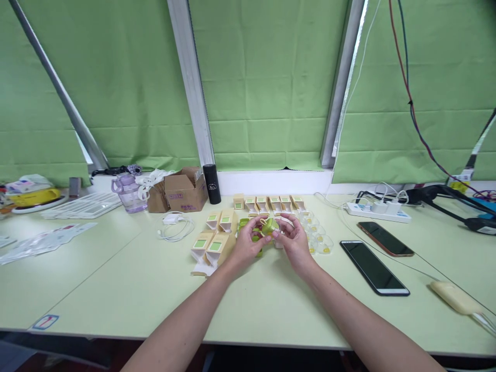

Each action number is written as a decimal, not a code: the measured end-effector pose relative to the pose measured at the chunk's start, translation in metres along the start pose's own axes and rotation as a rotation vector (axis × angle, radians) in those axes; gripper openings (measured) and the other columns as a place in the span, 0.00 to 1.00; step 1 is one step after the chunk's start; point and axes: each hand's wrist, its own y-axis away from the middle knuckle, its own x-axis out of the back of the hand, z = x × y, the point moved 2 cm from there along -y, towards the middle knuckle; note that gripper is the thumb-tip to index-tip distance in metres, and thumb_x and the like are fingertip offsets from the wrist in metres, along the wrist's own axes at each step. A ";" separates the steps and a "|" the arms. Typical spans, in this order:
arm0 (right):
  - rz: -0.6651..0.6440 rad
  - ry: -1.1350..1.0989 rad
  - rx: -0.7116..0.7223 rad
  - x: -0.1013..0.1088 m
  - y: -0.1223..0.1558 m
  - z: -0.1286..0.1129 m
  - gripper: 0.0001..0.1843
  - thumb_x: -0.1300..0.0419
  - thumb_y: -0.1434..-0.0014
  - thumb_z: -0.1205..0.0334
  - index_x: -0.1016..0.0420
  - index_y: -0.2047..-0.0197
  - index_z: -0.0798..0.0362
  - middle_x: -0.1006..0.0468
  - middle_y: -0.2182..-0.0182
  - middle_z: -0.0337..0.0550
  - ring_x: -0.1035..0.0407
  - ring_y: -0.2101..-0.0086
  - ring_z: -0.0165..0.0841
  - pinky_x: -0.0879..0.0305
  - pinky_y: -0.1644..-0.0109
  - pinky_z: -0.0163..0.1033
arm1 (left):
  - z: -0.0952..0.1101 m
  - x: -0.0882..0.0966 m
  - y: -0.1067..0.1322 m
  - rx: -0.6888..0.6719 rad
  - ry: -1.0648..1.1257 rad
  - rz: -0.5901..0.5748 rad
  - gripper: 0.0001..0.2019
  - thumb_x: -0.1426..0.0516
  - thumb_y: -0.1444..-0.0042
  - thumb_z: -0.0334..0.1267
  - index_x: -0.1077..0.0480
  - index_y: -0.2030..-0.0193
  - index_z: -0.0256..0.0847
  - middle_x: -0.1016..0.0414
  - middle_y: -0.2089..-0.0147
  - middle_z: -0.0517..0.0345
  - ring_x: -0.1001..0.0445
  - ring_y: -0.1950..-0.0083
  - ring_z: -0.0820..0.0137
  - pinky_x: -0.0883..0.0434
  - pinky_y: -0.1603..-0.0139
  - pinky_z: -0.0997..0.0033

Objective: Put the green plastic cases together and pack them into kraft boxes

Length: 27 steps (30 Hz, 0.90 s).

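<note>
Above the middle of the table, my left hand [248,242] and my right hand [296,243] face each other. Both sets of fingers are closed around a small green cup-shaped piece [270,226] with a pale loop on its left side. More green pieces [244,222] lie behind my left hand, partly hidden by it. Just right of my right hand are several clear plastic cups [321,238] with yellow bits inside. Open cream cartons [217,243] with green labels stand left of my left hand. Whether anything else is between my fingers is hidden.
A row of small cartons [267,204] stands behind my hands. Two phones [375,268], a cream cable-attached device [455,297] and a power strip [377,212] lie right. A charger [172,219], cardboard box [186,191], black bottle [212,184] and purple jug [129,194] are left.
</note>
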 end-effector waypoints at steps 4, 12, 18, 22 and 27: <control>-0.054 0.044 0.010 -0.003 0.003 -0.006 0.39 0.18 0.57 0.62 0.28 0.44 0.43 0.15 0.49 0.46 0.21 0.58 0.40 0.22 0.52 0.48 | -0.001 0.000 -0.001 0.017 0.027 0.006 0.28 0.28 0.45 0.41 0.23 0.38 0.43 0.23 0.34 0.42 0.22 0.41 0.58 0.25 0.40 0.57; 0.054 0.232 0.278 0.006 -0.007 -0.027 0.21 0.28 0.42 0.57 0.24 0.46 0.45 0.15 0.50 0.48 0.25 0.47 0.45 0.29 0.47 0.49 | 0.007 0.005 0.005 -0.056 -0.222 0.001 0.24 0.31 0.44 0.34 0.21 0.40 0.46 0.20 0.41 0.48 0.24 0.45 0.56 0.27 0.41 0.55; 0.076 0.447 0.365 0.011 -0.020 -0.035 0.16 0.36 0.38 0.62 0.23 0.47 0.46 0.17 0.57 0.44 0.24 0.55 0.42 0.33 0.54 0.45 | 0.022 0.000 0.013 -0.159 -0.499 -0.183 0.21 0.30 0.45 0.34 0.22 0.44 0.46 0.20 0.45 0.49 0.29 0.42 0.51 0.31 0.40 0.51; 0.057 0.544 0.388 0.016 -0.017 -0.029 0.15 0.38 0.36 0.63 0.23 0.46 0.46 0.16 0.57 0.44 0.25 0.57 0.41 0.35 0.55 0.45 | 0.030 -0.007 0.017 -0.203 -0.645 -0.314 0.21 0.27 0.49 0.37 0.22 0.48 0.44 0.21 0.50 0.50 0.29 0.46 0.52 0.32 0.43 0.52; 0.044 0.588 0.388 0.021 -0.013 -0.020 0.14 0.39 0.35 0.62 0.23 0.46 0.46 0.16 0.60 0.42 0.27 0.62 0.40 0.36 0.57 0.45 | 0.031 -0.010 0.018 -0.192 -0.719 -0.391 0.18 0.27 0.48 0.38 0.23 0.51 0.45 0.21 0.53 0.53 0.28 0.48 0.53 0.33 0.45 0.55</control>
